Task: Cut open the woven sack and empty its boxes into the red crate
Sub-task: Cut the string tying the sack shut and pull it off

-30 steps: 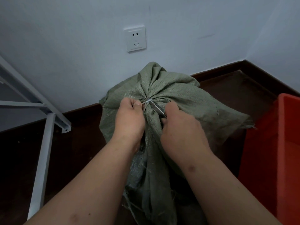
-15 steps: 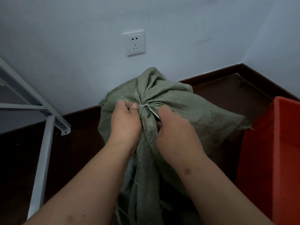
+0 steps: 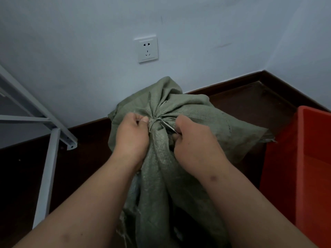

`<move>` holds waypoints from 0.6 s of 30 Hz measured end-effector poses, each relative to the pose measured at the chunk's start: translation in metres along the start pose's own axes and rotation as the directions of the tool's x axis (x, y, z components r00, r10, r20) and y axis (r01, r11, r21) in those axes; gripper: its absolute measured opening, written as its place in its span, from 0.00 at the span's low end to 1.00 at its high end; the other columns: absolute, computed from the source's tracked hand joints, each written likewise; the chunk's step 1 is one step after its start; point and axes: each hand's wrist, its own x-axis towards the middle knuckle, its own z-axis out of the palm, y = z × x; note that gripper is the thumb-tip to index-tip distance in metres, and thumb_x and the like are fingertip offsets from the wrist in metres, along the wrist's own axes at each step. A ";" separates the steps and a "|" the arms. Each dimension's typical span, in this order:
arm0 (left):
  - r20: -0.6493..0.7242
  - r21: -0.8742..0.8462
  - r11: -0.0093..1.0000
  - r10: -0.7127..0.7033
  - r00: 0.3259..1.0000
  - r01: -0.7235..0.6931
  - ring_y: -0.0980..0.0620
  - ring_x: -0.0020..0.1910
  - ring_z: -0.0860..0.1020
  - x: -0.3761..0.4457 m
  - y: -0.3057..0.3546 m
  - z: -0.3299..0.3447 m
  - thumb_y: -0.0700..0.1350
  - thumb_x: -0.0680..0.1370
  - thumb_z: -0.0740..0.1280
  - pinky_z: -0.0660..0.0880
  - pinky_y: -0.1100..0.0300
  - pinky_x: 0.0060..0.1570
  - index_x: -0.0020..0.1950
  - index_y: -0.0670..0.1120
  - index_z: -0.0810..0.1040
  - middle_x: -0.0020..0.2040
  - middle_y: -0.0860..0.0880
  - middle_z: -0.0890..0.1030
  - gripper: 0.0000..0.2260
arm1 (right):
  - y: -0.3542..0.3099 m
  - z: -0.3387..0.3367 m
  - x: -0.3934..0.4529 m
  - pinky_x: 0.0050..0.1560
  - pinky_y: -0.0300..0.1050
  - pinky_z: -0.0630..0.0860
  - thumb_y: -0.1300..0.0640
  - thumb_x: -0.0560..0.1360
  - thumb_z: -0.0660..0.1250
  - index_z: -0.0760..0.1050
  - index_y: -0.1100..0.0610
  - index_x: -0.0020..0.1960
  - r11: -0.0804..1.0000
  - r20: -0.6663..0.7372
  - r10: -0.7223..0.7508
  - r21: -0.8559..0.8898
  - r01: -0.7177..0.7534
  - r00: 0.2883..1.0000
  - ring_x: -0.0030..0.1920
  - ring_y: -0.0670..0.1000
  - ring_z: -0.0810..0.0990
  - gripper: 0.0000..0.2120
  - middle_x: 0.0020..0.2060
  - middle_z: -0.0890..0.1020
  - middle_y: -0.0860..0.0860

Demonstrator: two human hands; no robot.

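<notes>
White wall with a socket (image 3: 148, 50) fills the top. At left stands a metal frame (image 3: 47, 169). In the middle, the left hand (image 3: 131, 136) pinches the tied sack (image 3: 188, 122); the right hand (image 3: 195, 140) grips a small blade (image 3: 167, 126) at the knot. At right sits the red crate (image 3: 304, 167); nothing shows inside.

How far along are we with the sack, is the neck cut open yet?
Done: nothing visibly finished; the woven sack is still tied shut at its neck by the tie.
In hand: the left hand pinches the sack beside the tie, and the right hand holds a thin blade against it.
Left: cutting the tie, opening the sack, emptying boxes into the red crate. No boxes visible yet.
</notes>
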 end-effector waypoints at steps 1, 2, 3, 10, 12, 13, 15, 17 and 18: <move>0.005 0.029 0.999 0.018 1.000 -0.018 0.45 0.47 0.78 -0.001 0.001 0.000 0.47 0.80 0.61 0.73 0.54 0.47 0.48 0.45 0.76 0.44 0.46 0.80 0.07 | 0.000 0.000 0.000 0.32 0.44 0.67 0.57 0.77 0.59 0.63 0.51 0.40 1.000 -0.007 0.007 0.005 -0.007 1.000 0.35 0.48 0.71 0.08 0.35 0.73 0.49; 0.026 0.078 0.996 0.041 0.999 -0.043 0.46 0.47 0.78 -0.002 0.002 0.000 0.46 0.80 0.61 0.72 0.55 0.46 0.49 0.44 0.76 0.45 0.46 0.80 0.07 | 0.000 -0.001 0.000 0.32 0.44 0.67 0.56 0.77 0.59 0.63 0.52 0.40 1.000 -0.015 0.017 0.016 -0.017 1.000 0.35 0.48 0.71 0.08 0.35 0.73 0.48; 0.048 0.122 0.990 0.062 0.997 -0.068 0.46 0.47 0.77 -0.003 0.002 0.000 0.46 0.80 0.61 0.70 0.56 0.45 0.49 0.43 0.76 0.45 0.46 0.80 0.08 | 0.001 -0.002 0.000 0.32 0.44 0.67 0.56 0.76 0.59 0.64 0.52 0.40 1.000 -0.015 0.025 0.018 -0.025 1.000 0.36 0.48 0.71 0.07 0.35 0.73 0.48; 0.085 0.254 0.958 0.116 0.990 -0.134 0.51 0.41 0.73 -0.001 0.000 0.000 0.46 0.81 0.60 0.62 0.58 0.37 0.48 0.44 0.74 0.41 0.49 0.76 0.07 | 0.004 -0.007 0.004 0.33 0.43 0.70 0.57 0.76 0.61 0.67 0.52 0.40 0.999 -0.002 0.039 -0.028 -0.039 0.999 0.36 0.48 0.72 0.06 0.35 0.74 0.48; 0.101 0.281 0.950 0.109 0.989 -0.133 0.55 0.38 0.71 0.000 -0.001 -0.003 0.46 0.81 0.60 0.62 0.58 0.34 0.47 0.45 0.74 0.39 0.52 0.74 0.06 | 0.005 -0.007 0.005 0.36 0.47 0.73 0.58 0.76 0.61 0.69 0.53 0.42 0.998 0.012 0.051 -0.036 -0.050 0.999 0.37 0.50 0.73 0.05 0.36 0.75 0.49; 0.083 0.261 0.957 0.106 0.991 -0.125 0.55 0.38 0.71 0.002 -0.001 -0.005 0.47 0.81 0.61 0.62 0.58 0.35 0.47 0.46 0.74 0.38 0.53 0.74 0.06 | 0.005 -0.007 0.005 0.37 0.47 0.73 0.57 0.77 0.61 0.70 0.53 0.42 0.998 0.007 0.049 -0.028 -0.048 0.999 0.38 0.50 0.73 0.05 0.36 0.75 0.49; 0.046 0.205 0.971 0.119 0.992 -0.126 0.53 0.41 0.73 0.006 0.001 -0.006 0.47 0.80 0.62 0.64 0.59 0.39 0.47 0.46 0.75 0.40 0.52 0.76 0.07 | 0.005 -0.006 0.004 0.36 0.46 0.71 0.55 0.78 0.61 0.70 0.53 0.43 0.999 -0.015 0.039 -0.007 -0.039 0.999 0.37 0.49 0.73 0.05 0.36 0.75 0.49; 0.051 0.205 0.969 0.126 0.991 -0.134 0.53 0.41 0.74 0.007 0.001 -0.006 0.47 0.80 0.62 0.65 0.58 0.39 0.46 0.46 0.75 0.40 0.52 0.77 0.07 | 0.004 -0.005 0.004 0.35 0.44 0.70 0.54 0.78 0.61 0.70 0.53 0.42 0.999 -0.018 0.035 0.005 -0.035 0.999 0.37 0.48 0.72 0.06 0.36 0.75 0.48; 0.042 0.211 0.971 0.107 0.993 -0.113 0.53 0.40 0.74 0.009 -0.003 -0.008 0.47 0.80 0.63 0.66 0.58 0.39 0.45 0.46 0.76 0.40 0.52 0.77 0.07 | 0.006 -0.008 0.005 0.33 0.43 0.68 0.54 0.78 0.61 0.70 0.53 0.42 0.999 -0.020 0.046 0.009 -0.046 0.999 0.37 0.47 0.72 0.07 0.36 0.74 0.48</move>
